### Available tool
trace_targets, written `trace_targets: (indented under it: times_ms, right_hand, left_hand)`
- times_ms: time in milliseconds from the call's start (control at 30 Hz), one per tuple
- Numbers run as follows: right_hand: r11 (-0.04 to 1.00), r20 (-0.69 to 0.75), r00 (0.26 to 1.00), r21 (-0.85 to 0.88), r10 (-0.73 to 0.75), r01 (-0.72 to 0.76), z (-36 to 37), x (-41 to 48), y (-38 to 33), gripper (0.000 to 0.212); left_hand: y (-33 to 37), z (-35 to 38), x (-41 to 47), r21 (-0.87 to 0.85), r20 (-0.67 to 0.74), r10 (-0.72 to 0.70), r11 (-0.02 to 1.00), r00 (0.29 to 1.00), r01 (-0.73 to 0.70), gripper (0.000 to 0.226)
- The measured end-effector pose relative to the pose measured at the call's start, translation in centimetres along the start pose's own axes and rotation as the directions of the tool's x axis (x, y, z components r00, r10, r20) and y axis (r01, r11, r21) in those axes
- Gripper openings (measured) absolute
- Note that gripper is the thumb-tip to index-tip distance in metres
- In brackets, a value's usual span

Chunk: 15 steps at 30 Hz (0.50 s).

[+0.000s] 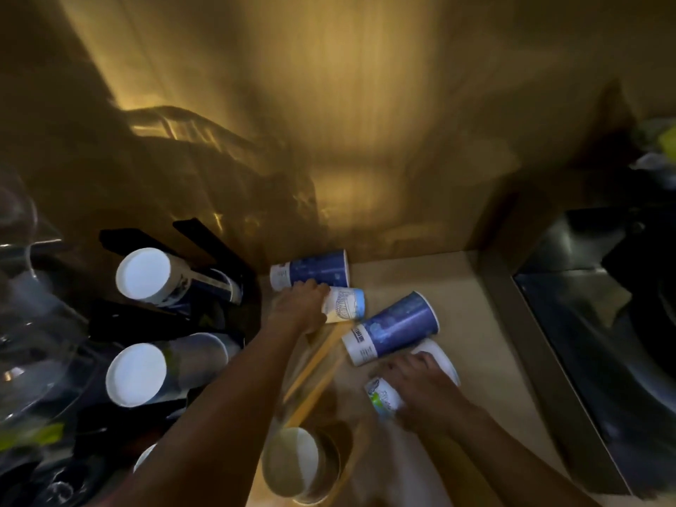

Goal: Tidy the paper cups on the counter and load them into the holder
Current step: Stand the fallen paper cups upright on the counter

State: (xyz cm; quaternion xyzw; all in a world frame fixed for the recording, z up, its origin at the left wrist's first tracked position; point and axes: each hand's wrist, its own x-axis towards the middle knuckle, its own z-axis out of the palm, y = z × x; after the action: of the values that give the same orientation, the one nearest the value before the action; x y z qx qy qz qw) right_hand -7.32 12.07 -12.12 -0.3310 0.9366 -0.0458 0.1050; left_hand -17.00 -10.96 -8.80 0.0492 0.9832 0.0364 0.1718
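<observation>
Leftmost, a black cup holder stands against the wall at the counter's far left edge, and it serves as the landmark. Two stacks of paper cups lie in its slots with white bottoms facing the camera: an upper stack and a lower stack nearer the viewer. Clear glassware, blurred, sits left of the holder.

Just right of the holder, a dark blue cup lies on its side against the wall, its mouth pointing away from the holder. In front of that cup, the left hand has its fingers wrapped around a small white-and-light-blue cup, which lies tipped on its side. Nearer the viewer and still right of the holder, an upright cup with a pale interior sits in a ring of a wooden rack, whose slats run diagonally under the left forearm.

Farther right of the holder, a second dark blue cup lies on the beige counter, tilted, with its rim up and to the right. Below it, the right hand presses palm-down over a white cup with green print; the fingers curl over it, though motion blur hides how firm the grip is. Another white cup shows just beyond the fingertips.

Well right of the holder, the counter ends at a metal edge bordering a dark sunken area.
</observation>
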Motion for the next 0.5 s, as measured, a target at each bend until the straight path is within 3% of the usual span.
trace_targets:
  times_ms: [233,367,500]
  right_hand:
    - [0.996,-0.037,0.999,-0.091,-0.025,0.022,-0.4,-1.1,-0.5,0.074]
    - [0.986,-0.035,0.999,-0.164,0.005,-0.010,-0.1,-0.8,-0.6,0.066]
    - [0.988,-0.062,0.998,-0.154,0.012,-0.022,0.1,-0.3,-0.5,0.060]
  left_hand:
    - [0.1,0.9,1.7,0.027,0.027,0.064,0.998,0.998,-0.065,0.061]
    - [-0.4,2.3,0.8,0.082,-0.061,0.004,0.997,0.998,0.001,0.063]
    - [-1.3,3.3,0.0,0.006,-0.020,-0.082,0.997,0.996,0.082,0.066]
